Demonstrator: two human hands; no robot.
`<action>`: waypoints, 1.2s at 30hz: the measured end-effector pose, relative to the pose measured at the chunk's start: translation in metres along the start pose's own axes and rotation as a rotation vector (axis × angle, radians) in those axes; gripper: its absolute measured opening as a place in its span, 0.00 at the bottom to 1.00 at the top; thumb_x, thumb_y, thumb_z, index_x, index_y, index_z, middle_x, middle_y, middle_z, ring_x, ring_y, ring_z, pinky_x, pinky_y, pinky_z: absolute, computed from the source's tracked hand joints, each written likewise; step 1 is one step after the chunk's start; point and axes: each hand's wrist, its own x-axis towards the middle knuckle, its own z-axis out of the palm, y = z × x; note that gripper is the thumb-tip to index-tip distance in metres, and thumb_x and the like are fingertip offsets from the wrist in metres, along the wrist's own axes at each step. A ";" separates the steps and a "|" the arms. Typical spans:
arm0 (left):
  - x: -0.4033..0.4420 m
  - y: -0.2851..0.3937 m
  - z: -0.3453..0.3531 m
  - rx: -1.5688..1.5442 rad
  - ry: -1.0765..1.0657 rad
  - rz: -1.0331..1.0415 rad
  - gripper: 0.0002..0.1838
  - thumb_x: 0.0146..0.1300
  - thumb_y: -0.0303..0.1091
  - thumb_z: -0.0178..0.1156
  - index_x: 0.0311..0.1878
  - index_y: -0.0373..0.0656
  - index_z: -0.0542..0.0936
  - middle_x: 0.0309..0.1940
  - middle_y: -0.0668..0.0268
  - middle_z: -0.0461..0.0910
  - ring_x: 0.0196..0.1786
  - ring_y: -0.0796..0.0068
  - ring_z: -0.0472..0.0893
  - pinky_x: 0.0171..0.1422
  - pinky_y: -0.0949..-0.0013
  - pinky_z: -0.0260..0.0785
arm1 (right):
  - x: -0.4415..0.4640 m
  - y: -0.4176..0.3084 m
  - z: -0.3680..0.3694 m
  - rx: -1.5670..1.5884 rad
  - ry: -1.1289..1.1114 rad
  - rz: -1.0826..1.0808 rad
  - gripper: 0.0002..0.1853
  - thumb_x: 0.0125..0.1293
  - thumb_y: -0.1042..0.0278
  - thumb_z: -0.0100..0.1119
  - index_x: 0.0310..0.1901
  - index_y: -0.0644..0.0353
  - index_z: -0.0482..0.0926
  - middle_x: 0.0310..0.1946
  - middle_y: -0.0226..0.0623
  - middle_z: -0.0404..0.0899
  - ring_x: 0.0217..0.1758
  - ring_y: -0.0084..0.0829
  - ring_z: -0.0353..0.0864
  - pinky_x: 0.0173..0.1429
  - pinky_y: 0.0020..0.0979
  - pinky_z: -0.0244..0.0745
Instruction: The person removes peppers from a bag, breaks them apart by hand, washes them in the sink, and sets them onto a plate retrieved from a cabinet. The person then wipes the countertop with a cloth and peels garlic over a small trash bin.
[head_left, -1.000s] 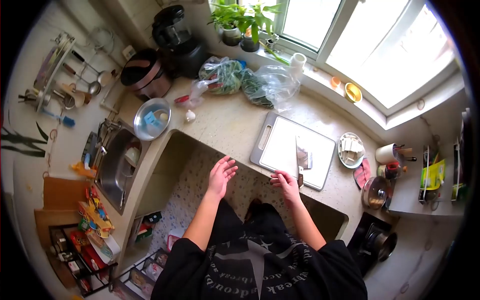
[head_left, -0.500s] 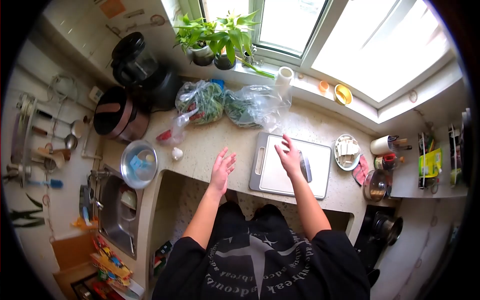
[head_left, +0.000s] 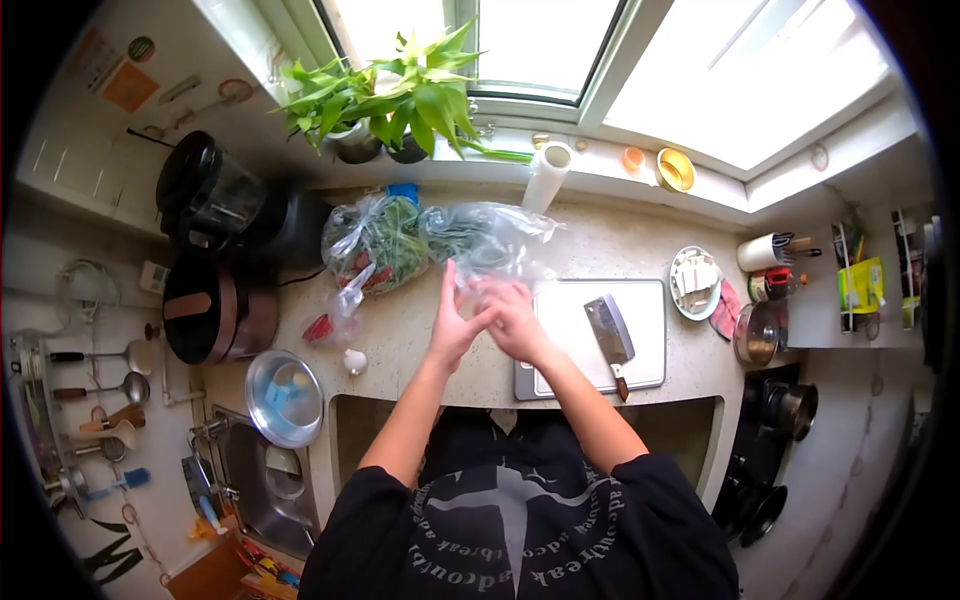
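Both of my hands are at the near edge of a clear plastic bag of leafy greens [head_left: 475,232]. My left hand [head_left: 453,328] has its index finger stretched up alongside the bag and its thumb pointing toward the other hand. Beside it, my right hand [head_left: 513,320] has its fingers curled into the crumpled plastic; the fingertips are partly hidden. To the right lies a cutting board [head_left: 560,345] with a cleaver [head_left: 609,328] on it, handle toward me. Another bag of greens [head_left: 395,245] sits to the left.
A garlic bulb [head_left: 354,362] and a small bag with something red [head_left: 330,325] lie left of my hands. A metal basin [head_left: 252,400] stands by the sink [head_left: 270,515]. A bowl of white pieces [head_left: 716,298] is at right; a plastic-wrap roll [head_left: 547,178] stands behind.
My hands have moved forward and together, from apart above the counter edge to the bag of greens. The cleaver is now uncovered by my right arm. The view has shifted.
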 end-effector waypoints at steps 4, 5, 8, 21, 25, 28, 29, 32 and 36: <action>0.029 -0.008 0.005 0.032 0.156 -0.035 0.37 0.70 0.34 0.67 0.78 0.40 0.62 0.65 0.52 0.75 0.63 0.69 0.78 0.65 0.67 0.73 | 0.000 -0.016 -0.007 0.230 -0.207 0.053 0.11 0.64 0.74 0.63 0.47 0.59 0.80 0.60 0.40 0.81 0.67 0.46 0.75 0.71 0.43 0.64; 0.027 -0.004 0.007 0.079 0.212 -0.078 0.22 0.77 0.34 0.58 0.69 0.37 0.73 0.50 0.58 0.84 0.49 0.77 0.83 0.55 0.71 0.76 | 0.001 -0.017 -0.016 0.279 -0.173 0.027 0.12 0.64 0.76 0.62 0.49 0.60 0.80 0.56 0.41 0.81 0.63 0.48 0.77 0.68 0.42 0.69; 0.033 -0.022 -0.008 -0.091 0.293 -0.075 0.19 0.81 0.40 0.52 0.65 0.39 0.76 0.43 0.62 0.85 0.41 0.79 0.83 0.49 0.72 0.77 | 0.000 -0.003 -0.026 0.605 -0.038 0.169 0.14 0.62 0.79 0.59 0.50 0.61 0.80 0.55 0.44 0.81 0.59 0.50 0.79 0.66 0.42 0.73; 0.031 -0.013 -0.044 0.292 0.471 -0.014 0.25 0.83 0.51 0.44 0.60 0.42 0.82 0.34 0.61 0.88 0.36 0.73 0.86 0.43 0.66 0.77 | 0.061 0.071 -0.039 -0.325 -0.691 0.022 0.23 0.76 0.47 0.45 0.46 0.52 0.87 0.40 0.46 0.87 0.51 0.48 0.85 0.76 0.49 0.62; 0.048 -0.003 -0.061 0.669 0.595 -0.005 0.22 0.79 0.49 0.50 0.54 0.44 0.86 0.35 0.61 0.89 0.40 0.61 0.87 0.51 0.61 0.76 | 0.042 0.068 -0.059 -0.234 -0.620 0.230 0.21 0.76 0.49 0.45 0.56 0.52 0.83 0.42 0.48 0.87 0.51 0.49 0.84 0.67 0.48 0.73; 0.053 0.010 -0.048 0.664 0.528 0.161 0.19 0.77 0.45 0.53 0.58 0.42 0.83 0.39 0.60 0.89 0.39 0.60 0.86 0.51 0.61 0.76 | 0.043 0.059 -0.076 -0.343 -0.714 0.287 0.20 0.74 0.56 0.51 0.62 0.51 0.79 0.48 0.46 0.86 0.57 0.48 0.83 0.68 0.47 0.72; 0.048 0.021 -0.037 0.650 0.540 0.116 0.20 0.70 0.40 0.60 0.62 0.45 0.82 0.48 0.61 0.86 0.48 0.57 0.84 0.58 0.59 0.74 | 0.041 0.061 -0.077 -0.318 -0.684 0.223 0.20 0.72 0.58 0.53 0.63 0.52 0.79 0.51 0.45 0.85 0.58 0.47 0.82 0.68 0.47 0.73; 0.031 0.053 0.005 0.937 0.636 0.726 0.23 0.63 0.37 0.64 0.62 0.49 0.82 0.55 0.62 0.82 0.59 0.58 0.79 0.67 0.56 0.68 | 0.037 0.063 -0.080 -0.248 -0.603 0.053 0.23 0.68 0.64 0.58 0.65 0.54 0.77 0.58 0.44 0.82 0.63 0.46 0.79 0.68 0.46 0.73; 0.023 0.040 0.006 1.356 0.150 0.705 0.29 0.59 0.40 0.66 0.67 0.52 0.78 0.65 0.58 0.74 0.70 0.54 0.71 0.77 0.43 0.56 | 0.034 0.051 -0.087 -0.100 -0.560 0.021 0.26 0.65 0.66 0.61 0.66 0.57 0.75 0.62 0.45 0.79 0.66 0.46 0.77 0.71 0.45 0.72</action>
